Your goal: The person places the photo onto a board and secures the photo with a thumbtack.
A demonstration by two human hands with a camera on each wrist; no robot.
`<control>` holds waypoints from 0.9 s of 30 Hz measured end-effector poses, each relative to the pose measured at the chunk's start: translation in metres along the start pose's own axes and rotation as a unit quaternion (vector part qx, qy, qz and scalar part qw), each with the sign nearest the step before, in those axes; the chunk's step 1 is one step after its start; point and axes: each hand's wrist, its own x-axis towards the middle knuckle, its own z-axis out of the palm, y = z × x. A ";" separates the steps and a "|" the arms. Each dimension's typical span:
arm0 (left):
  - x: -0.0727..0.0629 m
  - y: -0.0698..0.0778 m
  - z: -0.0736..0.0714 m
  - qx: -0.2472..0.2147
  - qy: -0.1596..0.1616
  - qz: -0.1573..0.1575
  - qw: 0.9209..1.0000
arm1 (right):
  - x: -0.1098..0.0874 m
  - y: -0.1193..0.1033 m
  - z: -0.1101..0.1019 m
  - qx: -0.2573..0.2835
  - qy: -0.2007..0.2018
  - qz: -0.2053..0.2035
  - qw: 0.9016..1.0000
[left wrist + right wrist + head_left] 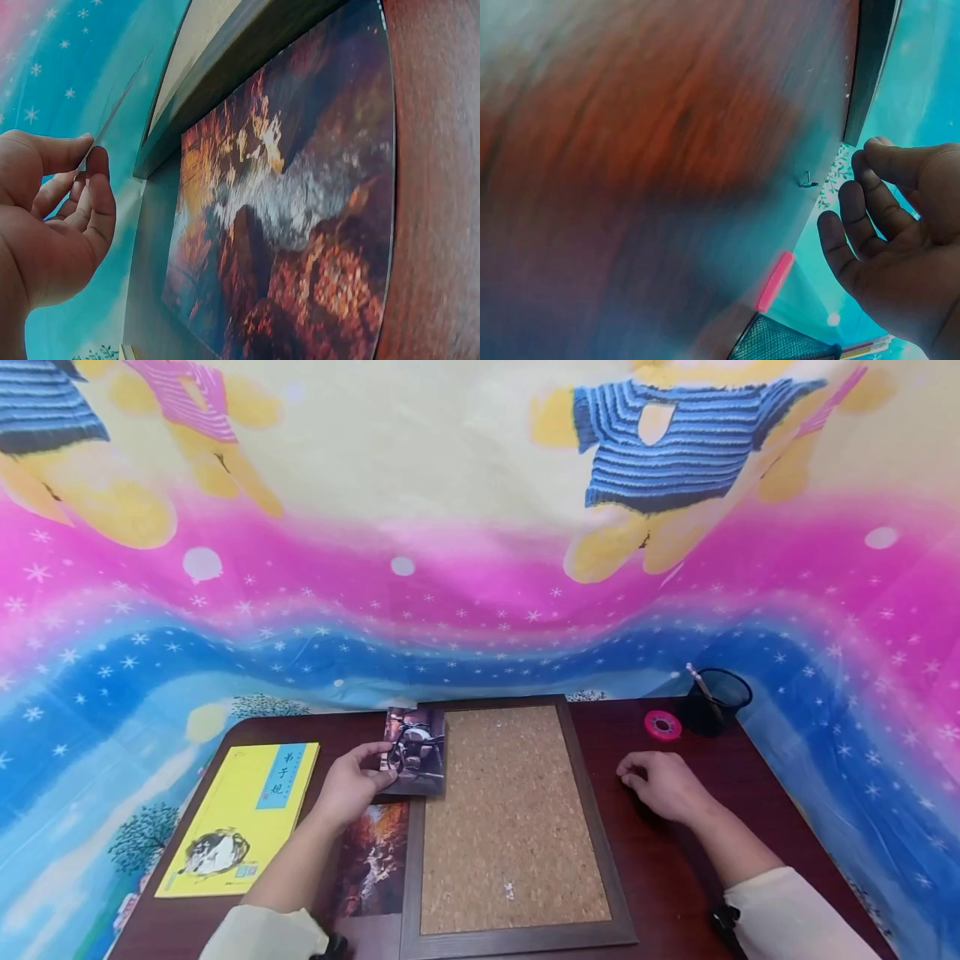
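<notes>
My left hand (352, 785) pinches the left edge of a photo print (420, 747) showing a motorcycle, between thumb and fingers. The print overlaps the upper left frame of the corkboard (517, 818) in the head view; the left wrist view shows it edge-on and tilted. Below that hand, a second photo print (300, 202) of a waterfall among orange trees lies on the table beside the board. My right hand (663, 783) hovers right of the board, fingers loosely bent and thumb close to the index finger, with nothing visible in it.
A yellow book (232, 827) lies at the left. At the back right are a pink tape roll (663, 725) and a black mesh pen holder (708, 706) with pens. Near the right hand, a small shiny thing (808, 181) lies on the dark wooden table (652, 877). A patterned cloth surrounds the table.
</notes>
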 end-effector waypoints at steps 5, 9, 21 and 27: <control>0.002 0.000 0.005 -0.014 -0.005 0.003 1.000 | 0.006 -0.002 0.001 0.000 0.000 -0.002 1.000; 0.003 0.000 0.010 -0.020 -0.009 0.008 1.000 | 0.010 -0.005 0.002 0.000 0.002 -0.002 1.000; 0.003 0.007 0.027 -0.024 -0.024 0.007 0.999 | 0.021 -0.017 0.003 0.020 -0.001 0.002 1.000; 0.004 0.010 0.033 -0.030 -0.027 0.011 0.999 | 0.030 -0.021 0.006 0.018 -0.001 0.001 1.000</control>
